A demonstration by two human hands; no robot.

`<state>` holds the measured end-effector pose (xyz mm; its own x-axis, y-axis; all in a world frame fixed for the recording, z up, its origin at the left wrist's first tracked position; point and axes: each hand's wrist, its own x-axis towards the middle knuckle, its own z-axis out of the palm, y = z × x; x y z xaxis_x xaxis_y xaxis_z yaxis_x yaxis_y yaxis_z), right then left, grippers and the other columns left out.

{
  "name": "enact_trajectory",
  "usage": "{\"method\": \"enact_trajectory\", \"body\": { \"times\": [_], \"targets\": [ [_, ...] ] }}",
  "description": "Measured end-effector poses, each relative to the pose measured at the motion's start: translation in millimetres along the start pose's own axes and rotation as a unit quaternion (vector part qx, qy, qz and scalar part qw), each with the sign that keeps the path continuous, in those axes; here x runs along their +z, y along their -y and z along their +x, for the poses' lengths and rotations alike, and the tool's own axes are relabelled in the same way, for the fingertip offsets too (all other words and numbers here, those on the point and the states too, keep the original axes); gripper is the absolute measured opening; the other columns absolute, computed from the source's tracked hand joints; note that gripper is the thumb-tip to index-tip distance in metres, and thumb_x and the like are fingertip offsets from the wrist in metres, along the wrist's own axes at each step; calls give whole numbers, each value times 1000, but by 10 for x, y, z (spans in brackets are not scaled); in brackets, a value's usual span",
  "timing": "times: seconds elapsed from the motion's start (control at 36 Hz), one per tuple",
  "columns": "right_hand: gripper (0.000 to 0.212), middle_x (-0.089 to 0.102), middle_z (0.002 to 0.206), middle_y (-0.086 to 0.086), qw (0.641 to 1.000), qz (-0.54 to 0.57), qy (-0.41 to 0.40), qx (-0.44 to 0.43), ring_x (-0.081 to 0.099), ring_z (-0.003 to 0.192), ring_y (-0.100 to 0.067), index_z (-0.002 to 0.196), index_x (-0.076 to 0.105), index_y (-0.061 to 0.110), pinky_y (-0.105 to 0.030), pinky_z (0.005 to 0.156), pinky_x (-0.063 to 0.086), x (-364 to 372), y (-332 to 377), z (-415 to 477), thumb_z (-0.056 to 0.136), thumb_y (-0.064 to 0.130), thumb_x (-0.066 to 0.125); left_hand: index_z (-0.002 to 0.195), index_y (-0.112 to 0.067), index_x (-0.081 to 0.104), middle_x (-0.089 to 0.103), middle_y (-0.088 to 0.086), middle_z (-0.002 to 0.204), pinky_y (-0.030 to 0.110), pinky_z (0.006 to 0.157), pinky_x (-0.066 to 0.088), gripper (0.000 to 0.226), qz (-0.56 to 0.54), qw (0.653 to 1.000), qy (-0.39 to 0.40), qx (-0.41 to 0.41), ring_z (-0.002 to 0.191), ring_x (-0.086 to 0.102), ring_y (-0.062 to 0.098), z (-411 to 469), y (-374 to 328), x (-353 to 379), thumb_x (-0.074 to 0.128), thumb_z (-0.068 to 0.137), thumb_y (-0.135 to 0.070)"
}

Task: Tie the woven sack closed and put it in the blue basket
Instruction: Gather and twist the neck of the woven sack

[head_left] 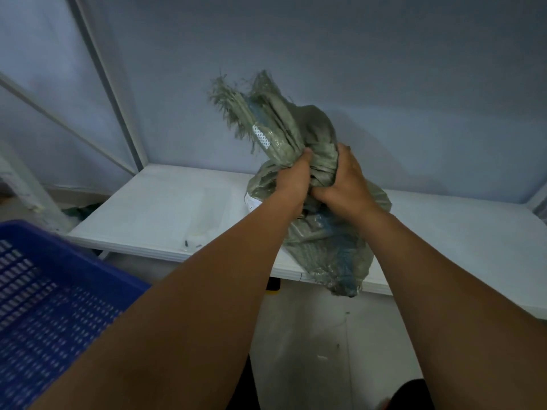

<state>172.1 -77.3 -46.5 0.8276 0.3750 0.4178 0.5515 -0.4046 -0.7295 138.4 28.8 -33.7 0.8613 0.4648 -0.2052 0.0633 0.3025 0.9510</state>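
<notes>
Head view: left hand (291, 179) and right hand (344, 180) both clench the gathered neck of a woven sack (325, 241) on a white table (165, 208); blue basket (50, 306) at eight o'clock.

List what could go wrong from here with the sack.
Both hands, left and right, clench the woven sack's gathered neck; if either grip loosens, the twist may open. Its bottom overhangs the white table's front edge, so it could slide off. The blue basket sits far left, so carrying it over may strain the closure.
</notes>
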Motion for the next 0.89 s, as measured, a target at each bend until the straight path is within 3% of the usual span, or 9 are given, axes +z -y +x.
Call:
{"method": "enact_trajectory", "body": {
  "times": [0.08,0.19,0.31,0.42,0.5,0.61,0.72,0.78,0.89],
  "targets": [
    [70,68,111,2,999,30,10,-21,67,104,-15,120,60,25,-44,90,57,35,27,29,57,47,83,139,-15,57,68,6,127,43,106,50,57,12,1000,10,17,113,66,24,21,45,-49,63,93,-48],
    [41,70,91,2,999,-37,12,-26,68,89,-16,96,69,26,-41,77,60,77,30,104,63,50,74,142,-14,55,66,9,130,46,107,50,71,7,1000,27,2,116,64,26,14,68,-86,72,83,-50],
    [50,66,101,2,997,-76,10,-10,65,95,-16,106,62,26,-40,82,58,108,-25,142,64,52,71,136,-13,60,70,7,124,45,103,53,78,3,999,36,6,111,67,25,14,72,-121,80,70,-49],
    [49,64,104,2,997,-77,1,-14,64,93,-15,108,63,26,-41,81,58,104,26,120,62,39,77,128,-9,65,73,8,118,42,98,57,54,-27,998,40,34,108,70,24,37,17,-171,83,80,-27],
    [46,64,101,0,996,-88,-5,-31,63,91,-17,106,63,21,-40,80,56,99,54,102,64,36,73,124,-5,66,75,11,113,44,94,59,52,-45,997,43,48,104,72,26,22,-5,-219,85,78,-22],
    [36,62,99,-2,985,-163,-2,-54,59,92,-23,99,61,17,-37,77,50,75,78,64,67,30,71,123,-9,66,76,7,110,43,93,59,58,-76,992,4,96,102,73,23,48,-15,-247,90,71,-21],
    [45,64,106,-10,971,-228,27,-63,59,100,-31,107,60,14,-43,84,49,54,72,23,68,31,75,132,-13,60,75,6,116,42,93,59,76,-118,989,13,93,104,73,22,60,-113,-273,93,65,-25],
    [46,64,107,-11,966,-242,40,-78,59,102,-32,109,60,13,-41,83,48,63,57,20,68,25,77,131,-9,60,75,10,113,43,86,62,78,-123,990,26,61,98,75,24,43,-129,-293,94,62,-24],
    [47,61,108,-9,966,-236,55,-84,57,103,-31,109,58,15,-39,80,46,64,112,-5,70,26,79,118,0,66,74,20,108,32,61,62,44,-150,989,3,4,82,73,28,13,-135,-356,81,77,-1]
  ]
}}
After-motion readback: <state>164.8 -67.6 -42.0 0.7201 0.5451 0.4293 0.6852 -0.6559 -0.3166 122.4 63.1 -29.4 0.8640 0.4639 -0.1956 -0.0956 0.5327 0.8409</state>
